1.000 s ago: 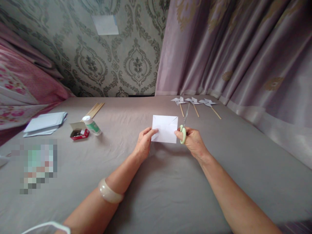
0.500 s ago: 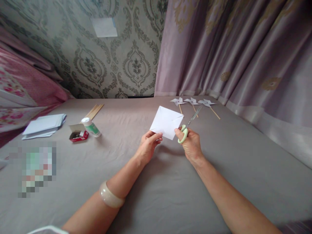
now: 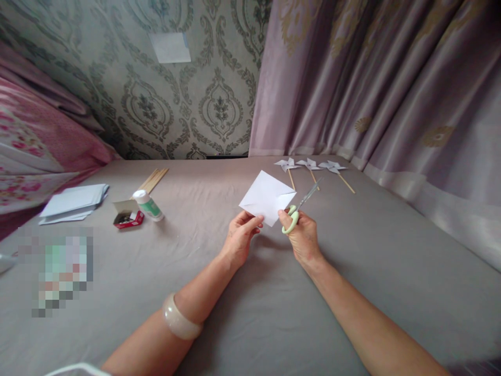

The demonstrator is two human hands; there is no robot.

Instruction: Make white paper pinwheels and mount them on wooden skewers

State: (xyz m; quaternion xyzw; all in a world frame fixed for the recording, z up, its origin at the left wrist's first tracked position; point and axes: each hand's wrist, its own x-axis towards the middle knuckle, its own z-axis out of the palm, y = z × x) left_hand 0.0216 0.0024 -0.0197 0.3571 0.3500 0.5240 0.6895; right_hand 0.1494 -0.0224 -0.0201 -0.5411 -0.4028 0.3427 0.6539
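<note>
A square sheet of white paper [image 3: 267, 196], turned corner-up, is held above the grey cloth [image 3: 219, 334]. Slits run inward from some of its corners. My left hand [image 3: 240, 235] pinches its lower left edge, thumb on top. My right hand [image 3: 303, 235] is closed around the pale green handles of a pair of scissors [image 3: 290, 221], whose blades point up and away to the right. The right thumb also touches the paper's lower right edge. Beyond the scissors lie three white paper pinwheels [image 3: 309, 164] on wooden sticks.
On the left are a stack of white paper [image 3: 74, 201], a small red box [image 3: 128, 217] of small items, a white and green bottle [image 3: 148, 205] and several wooden sticks [image 3: 154, 180]. A blurred-out patch [image 3: 64, 266] lies nearer. Curtains [image 3: 391, 83] hang along the right.
The paper has turned from lying square to a corner-up diamond. My left hand has shifted down its edge, and the scissors' blades have tilted further right.
</note>
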